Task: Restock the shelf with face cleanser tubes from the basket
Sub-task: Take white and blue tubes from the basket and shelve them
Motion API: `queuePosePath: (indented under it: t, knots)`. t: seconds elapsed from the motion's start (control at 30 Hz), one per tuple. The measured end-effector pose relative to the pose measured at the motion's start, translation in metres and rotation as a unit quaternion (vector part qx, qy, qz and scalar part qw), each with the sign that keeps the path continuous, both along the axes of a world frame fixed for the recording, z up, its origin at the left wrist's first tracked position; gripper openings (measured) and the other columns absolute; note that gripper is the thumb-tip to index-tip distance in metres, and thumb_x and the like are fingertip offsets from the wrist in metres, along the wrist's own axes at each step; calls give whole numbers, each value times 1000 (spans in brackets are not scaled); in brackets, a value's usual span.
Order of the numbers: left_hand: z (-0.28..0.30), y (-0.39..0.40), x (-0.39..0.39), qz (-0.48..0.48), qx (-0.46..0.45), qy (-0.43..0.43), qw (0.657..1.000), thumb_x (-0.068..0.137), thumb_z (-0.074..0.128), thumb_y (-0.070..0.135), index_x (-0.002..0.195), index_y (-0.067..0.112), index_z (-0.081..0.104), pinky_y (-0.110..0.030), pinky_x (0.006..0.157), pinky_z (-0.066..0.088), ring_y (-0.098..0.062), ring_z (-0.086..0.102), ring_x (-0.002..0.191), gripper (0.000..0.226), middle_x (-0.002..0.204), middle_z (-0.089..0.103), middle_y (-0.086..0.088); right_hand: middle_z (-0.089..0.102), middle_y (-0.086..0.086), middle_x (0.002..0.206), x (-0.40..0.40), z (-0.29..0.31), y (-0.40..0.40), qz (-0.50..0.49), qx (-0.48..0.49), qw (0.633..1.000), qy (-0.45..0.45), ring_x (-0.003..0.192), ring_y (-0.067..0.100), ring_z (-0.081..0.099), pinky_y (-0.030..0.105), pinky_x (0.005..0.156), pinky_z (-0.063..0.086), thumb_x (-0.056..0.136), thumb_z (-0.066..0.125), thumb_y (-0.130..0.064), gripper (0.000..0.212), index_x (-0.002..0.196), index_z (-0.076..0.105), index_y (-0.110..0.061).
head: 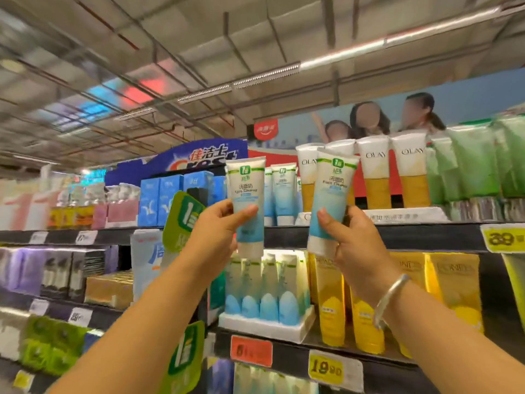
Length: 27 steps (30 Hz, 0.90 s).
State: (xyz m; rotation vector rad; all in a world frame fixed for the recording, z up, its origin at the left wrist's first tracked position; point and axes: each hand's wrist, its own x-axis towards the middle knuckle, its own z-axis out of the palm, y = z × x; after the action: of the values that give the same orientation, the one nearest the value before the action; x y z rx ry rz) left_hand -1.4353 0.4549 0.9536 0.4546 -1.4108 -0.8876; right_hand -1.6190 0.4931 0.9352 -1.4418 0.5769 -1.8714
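Note:
My left hand grips a white-and-blue face cleanser tube, cap down, raised in front of the top shelf. My right hand, with a silver bangle on the wrist, grips a second matching tube a little to the right, also cap down. Between and behind the two held tubes, matching tubes stand on the top shelf. The basket is out of view.
White-and-gold Olay tubes and green tubes stand to the right on the top shelf, blue boxes to the left. The shelf below carries blue-capped tubes in a white tray and yellow tubes. A green brand sign juts out beside my left wrist.

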Motion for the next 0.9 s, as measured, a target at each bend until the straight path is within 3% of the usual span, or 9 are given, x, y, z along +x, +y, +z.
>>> queuePosePath:
  t: [0.17,0.3,0.43,0.5,0.63,0.77,0.9]
  knots:
    - [33,-48,-12,72,-5,-5,997,86,60,11,104,5,64,-43,82,55,-22,66,92,19,101,69,-10,64,2,103,-8,18,-36,-48,-6,998,39,86,13,63,25,68,54,86,60,-17,22,107,53,-16]
    - [39,-76,-17,103,-17,-37,994,87,61,16,104,10,65,-28,66,55,-15,68,86,18,99,70,-5,65,1,106,-8,27,-51,-60,-35,994,79,92,12,64,22,70,56,86,61,-19,27,111,55,-15]
    - [42,-88,-20,95,-31,-60,993,88,61,15,92,17,67,-13,50,49,-3,69,70,7,81,73,7,64,-7,100,5,43,-62,-89,-73,986,116,83,1,61,8,59,50,85,64,-18,22,104,54,-21]
    - [43,-93,-20,90,-32,-61,994,88,61,14,92,16,66,-12,49,49,-1,68,66,7,80,72,7,65,-3,103,13,52,-69,-109,-72,983,131,86,4,62,13,66,53,84,65,-16,27,109,55,-14]
    - [44,-107,-21,97,-16,-40,994,85,64,14,107,13,55,-21,62,53,-13,66,83,24,94,67,-2,63,7,112,33,60,-88,-210,-51,959,185,100,21,61,40,89,51,81,68,-17,37,113,52,-7]
    - [42,-119,-19,81,-2,-23,996,85,64,11,114,13,44,-27,70,54,-21,65,89,35,107,64,-12,57,8,117,52,58,-107,-307,-40,918,250,101,20,56,30,81,47,81,68,-18,41,113,45,-5]
    - [42,-125,-18,113,-14,-49,992,84,66,14,111,14,44,-15,58,51,-14,64,84,34,108,64,-10,54,14,123,58,60,-116,-366,-1,890,272,111,30,55,38,92,47,82,68,-18,47,117,41,-2]
